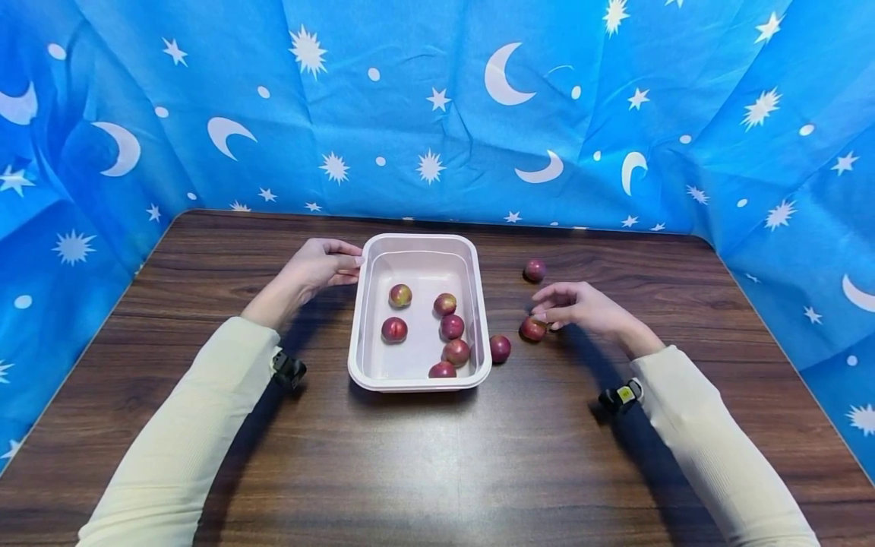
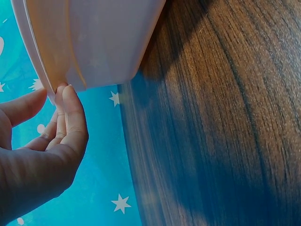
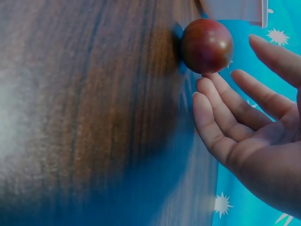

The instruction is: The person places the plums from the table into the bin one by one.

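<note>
Reddish fruits point(image 1: 452, 327), whitish tray point(image 1: 406, 361), star-patterned cloth point(image 1: 403, 91)

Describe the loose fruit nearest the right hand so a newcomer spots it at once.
On the brown table, find the white tray and look just right of it in the head view. Yours is the middle fruit of the three loose ones there. Unlike the far fruit and the near fruit beside the tray, it sits at the fingertips of the right hand.

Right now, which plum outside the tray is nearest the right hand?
The near plum right by the right hand; the rear plum and the tray-side plum lie farther off.
</note>
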`<state>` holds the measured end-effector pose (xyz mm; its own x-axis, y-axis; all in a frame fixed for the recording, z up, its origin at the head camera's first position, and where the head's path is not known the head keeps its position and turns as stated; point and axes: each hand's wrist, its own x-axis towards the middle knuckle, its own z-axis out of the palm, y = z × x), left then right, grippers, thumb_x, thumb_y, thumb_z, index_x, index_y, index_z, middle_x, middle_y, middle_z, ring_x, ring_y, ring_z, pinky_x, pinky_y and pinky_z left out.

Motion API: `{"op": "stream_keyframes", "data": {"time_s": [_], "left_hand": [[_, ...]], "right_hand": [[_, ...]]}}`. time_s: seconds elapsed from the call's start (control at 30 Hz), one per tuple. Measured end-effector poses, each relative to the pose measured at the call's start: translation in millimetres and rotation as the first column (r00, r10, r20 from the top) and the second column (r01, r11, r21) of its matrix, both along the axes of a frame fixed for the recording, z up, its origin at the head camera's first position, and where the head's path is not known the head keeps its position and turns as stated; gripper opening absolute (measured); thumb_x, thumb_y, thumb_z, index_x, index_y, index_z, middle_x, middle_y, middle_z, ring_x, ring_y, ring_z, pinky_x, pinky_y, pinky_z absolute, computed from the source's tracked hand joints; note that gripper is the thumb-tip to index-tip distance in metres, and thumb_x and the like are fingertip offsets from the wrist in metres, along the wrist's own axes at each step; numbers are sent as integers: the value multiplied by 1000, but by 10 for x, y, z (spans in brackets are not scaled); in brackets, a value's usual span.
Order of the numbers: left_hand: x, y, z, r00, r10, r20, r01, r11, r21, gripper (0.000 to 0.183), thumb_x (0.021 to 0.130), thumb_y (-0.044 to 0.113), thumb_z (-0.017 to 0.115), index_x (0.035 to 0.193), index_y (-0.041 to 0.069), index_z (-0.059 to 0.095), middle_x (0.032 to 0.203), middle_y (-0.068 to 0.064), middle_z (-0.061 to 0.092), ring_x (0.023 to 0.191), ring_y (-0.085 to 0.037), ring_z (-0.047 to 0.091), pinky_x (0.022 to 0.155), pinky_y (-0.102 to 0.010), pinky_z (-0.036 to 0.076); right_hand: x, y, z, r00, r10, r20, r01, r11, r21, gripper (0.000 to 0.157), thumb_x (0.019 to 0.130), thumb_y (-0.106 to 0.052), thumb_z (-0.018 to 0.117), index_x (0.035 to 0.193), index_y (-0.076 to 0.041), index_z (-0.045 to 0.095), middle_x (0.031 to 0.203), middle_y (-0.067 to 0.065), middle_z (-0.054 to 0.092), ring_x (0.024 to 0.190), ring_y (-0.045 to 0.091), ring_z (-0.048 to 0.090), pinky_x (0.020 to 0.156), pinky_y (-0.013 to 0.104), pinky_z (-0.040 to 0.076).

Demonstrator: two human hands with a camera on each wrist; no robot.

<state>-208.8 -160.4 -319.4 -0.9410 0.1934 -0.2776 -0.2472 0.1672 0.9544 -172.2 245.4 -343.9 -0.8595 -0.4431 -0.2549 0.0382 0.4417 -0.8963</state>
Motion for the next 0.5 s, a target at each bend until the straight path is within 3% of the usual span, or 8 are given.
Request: {"op": "stream_keyframes", "data": {"time_s": [0.27, 0.5], "left_hand": [[-3, 11, -4, 1000, 0, 2, 0, 1000, 4, 35, 90, -2, 52, 120, -16, 42, 83, -5, 56, 66, -8, 59, 81, -29, 53], [-10, 4, 6, 1000, 3, 16, -2, 999, -49, 35, 91, 2, 52, 121, -14, 44, 87, -8, 55, 68, -8, 60, 82, -28, 53]], "right_hand": [[15, -3, -40, 999, 26, 29, -26, 1000, -3, 39, 84, -1, 62, 117, 13, 47, 101, 20, 61, 83, 11, 60, 73, 32, 55], [-6, -6, -72, 998, 36, 43, -36, 999, -2, 39, 83, 0, 62, 117, 13, 48, 101, 19, 60, 82, 13, 59, 73, 31, 55]]}}
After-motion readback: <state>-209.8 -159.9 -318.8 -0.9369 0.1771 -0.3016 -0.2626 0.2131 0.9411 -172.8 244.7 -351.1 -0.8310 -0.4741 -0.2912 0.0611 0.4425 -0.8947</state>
